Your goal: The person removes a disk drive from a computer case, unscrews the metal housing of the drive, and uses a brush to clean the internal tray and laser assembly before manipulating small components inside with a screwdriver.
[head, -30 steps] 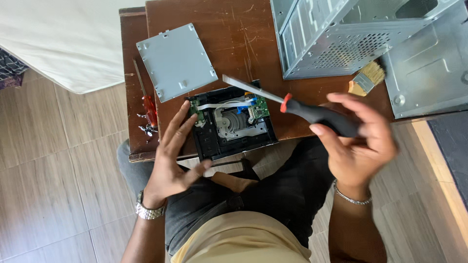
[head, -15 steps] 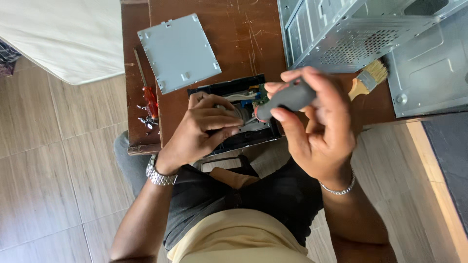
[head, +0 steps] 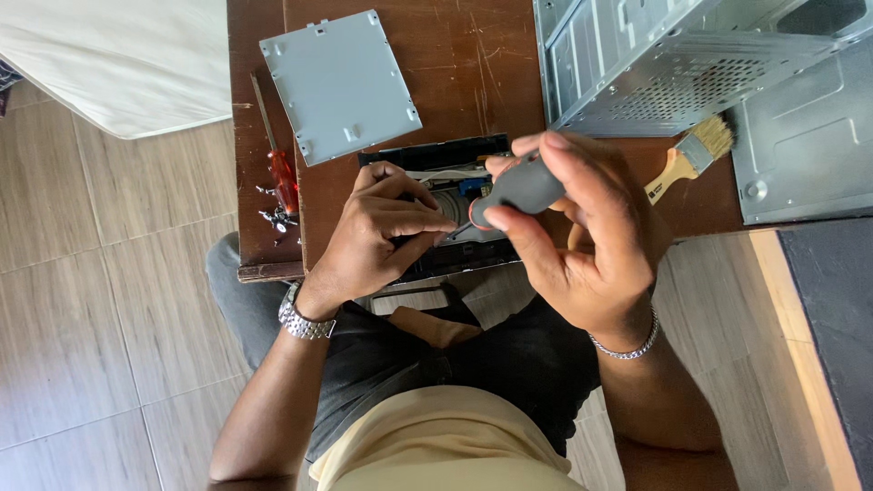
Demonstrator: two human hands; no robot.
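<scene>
Unscrewing looks underway: right hand grips the screwdriver, tip down on the drive at the table edge; left hand pinches beside it. Next needs steady turning.

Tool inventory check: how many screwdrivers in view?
2. A grey-handled screwdriver in the right hand, over the open drive; a red-handled screwdriver at the table's left edge. Others may be hidden.

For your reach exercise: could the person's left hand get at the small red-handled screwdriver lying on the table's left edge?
Probably yes: the left hand rests on the opened drive, and the red-handled screwdriver lies just beside it, with nothing between.
</scene>
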